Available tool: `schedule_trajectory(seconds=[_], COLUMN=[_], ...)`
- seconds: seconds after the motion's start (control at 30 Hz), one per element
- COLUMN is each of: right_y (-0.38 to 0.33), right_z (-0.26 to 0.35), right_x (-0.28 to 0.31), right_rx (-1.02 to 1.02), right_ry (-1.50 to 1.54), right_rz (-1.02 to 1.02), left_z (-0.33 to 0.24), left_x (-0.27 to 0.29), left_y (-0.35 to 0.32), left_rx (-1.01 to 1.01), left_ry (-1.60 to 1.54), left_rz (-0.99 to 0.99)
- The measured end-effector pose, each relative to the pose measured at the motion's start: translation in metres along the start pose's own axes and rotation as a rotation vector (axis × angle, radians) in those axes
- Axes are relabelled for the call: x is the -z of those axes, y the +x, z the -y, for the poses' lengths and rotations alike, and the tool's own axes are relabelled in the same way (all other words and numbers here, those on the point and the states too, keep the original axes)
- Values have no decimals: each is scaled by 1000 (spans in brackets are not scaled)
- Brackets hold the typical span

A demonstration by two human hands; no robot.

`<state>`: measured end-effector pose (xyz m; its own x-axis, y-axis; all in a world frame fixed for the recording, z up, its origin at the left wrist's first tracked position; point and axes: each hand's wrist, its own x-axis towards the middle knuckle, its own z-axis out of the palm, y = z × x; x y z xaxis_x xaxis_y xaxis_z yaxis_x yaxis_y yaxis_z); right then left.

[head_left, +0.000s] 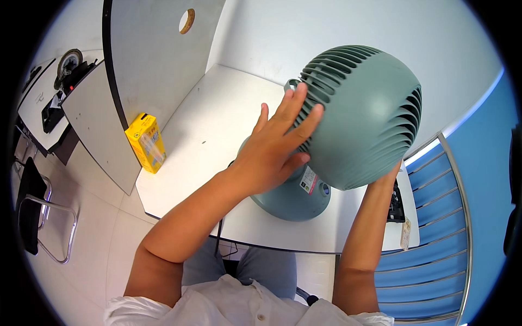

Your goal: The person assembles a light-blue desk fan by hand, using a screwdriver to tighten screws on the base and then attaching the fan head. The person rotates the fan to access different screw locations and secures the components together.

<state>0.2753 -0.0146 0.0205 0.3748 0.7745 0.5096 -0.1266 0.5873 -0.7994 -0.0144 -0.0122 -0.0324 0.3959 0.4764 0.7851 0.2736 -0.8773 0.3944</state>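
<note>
A grey-green electric fan (pixel 375 103) stands on the white table, its round slatted head above a rounded base (pixel 293 198). My left hand (pixel 277 141) lies against the left side of the head, over the slats, with its fingers stretched out and apart. Low on the head's right side is my right hand (pixel 392 173); its fingers are hidden behind the fan, so their grip cannot be made out. A small label (pixel 309 180) and a round dark knob or button (pixel 325 189) show on the base. Part of a ring-shaped piece (pixel 292 85) sticks out beyond my left fingertips.
A yellow carton (pixel 147 142) stands at the table's left edge by a grey partition (pixel 157 60). A black tray-like item (pixel 396 204) lies right of my right forearm. Metal rails (pixel 435 217) run along the right side. A dark cord (pixel 219 236) hangs over the front edge.
</note>
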Motion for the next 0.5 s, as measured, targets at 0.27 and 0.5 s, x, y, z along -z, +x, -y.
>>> schedule_trajectory(seconds=[0.27, 0.5], right_y=[-43, -52], right_z=[-27, -45], right_x=[-21, 19], right_rx=[-74, -127], right_ry=[387, 399], right_rz=[-71, -94], left_z=[-75, -121], left_x=[-39, -78], left_y=[37, 44], left_rx=[-162, -174], left_ry=[71, 140], left_rz=[9, -48])
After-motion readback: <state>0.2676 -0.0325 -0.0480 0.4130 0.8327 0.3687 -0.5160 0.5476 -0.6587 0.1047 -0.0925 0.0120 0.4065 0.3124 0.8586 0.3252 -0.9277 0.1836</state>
